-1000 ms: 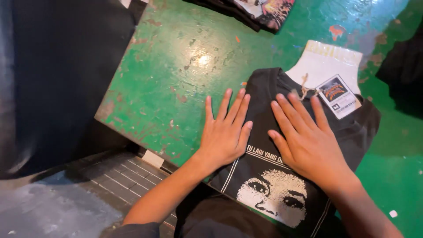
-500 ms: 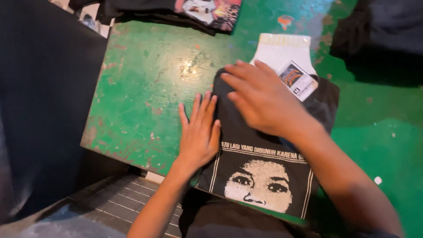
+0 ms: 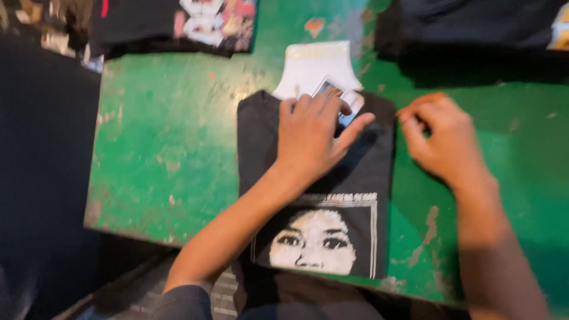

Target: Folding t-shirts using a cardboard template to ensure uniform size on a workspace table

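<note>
A folded black T-shirt (image 3: 332, 195) with a printed face is laid flat on the green tabletop (image 3: 166, 136), overhanging its near edge. The left hand (image 3: 314, 136) is pressed flat on the shirt, grip released. The right hand (image 3: 441, 139) is curled at the shirt's right edge; its grip cannot be told. A white cardboard insert (image 3: 311, 68) and hang tag (image 3: 347, 101) protrude at the shirt's far end.

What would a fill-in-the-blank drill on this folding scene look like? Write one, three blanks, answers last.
1. The left hand presses flat on a folded black ____.
2. The table is painted ____, with worn patches.
3. The right hand rests at the folded garment's ____ edge.

Missing words: T-shirt; green; right
</note>
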